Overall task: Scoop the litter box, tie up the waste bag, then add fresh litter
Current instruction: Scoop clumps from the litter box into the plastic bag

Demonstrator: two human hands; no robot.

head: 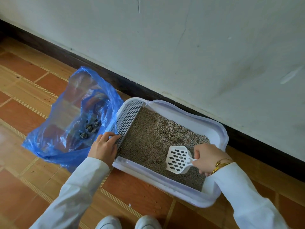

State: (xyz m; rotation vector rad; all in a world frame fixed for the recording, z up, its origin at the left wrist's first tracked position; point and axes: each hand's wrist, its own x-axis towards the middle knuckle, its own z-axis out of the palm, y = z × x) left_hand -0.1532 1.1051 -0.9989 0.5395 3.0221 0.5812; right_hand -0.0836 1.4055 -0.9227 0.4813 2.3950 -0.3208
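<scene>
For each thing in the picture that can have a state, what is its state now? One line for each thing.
Blue bag: open, on the floor, dark clumps inside.
Litter box: filled with litter, one clump on top.
Scoop: empty, held over the litter.
Right hand: grips the scoop handle.
Left hand: rests on the box's grated edge.

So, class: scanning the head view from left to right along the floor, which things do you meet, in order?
Blue waste bag → left hand → grated step of the litter box → white scoop → right hand.
</scene>
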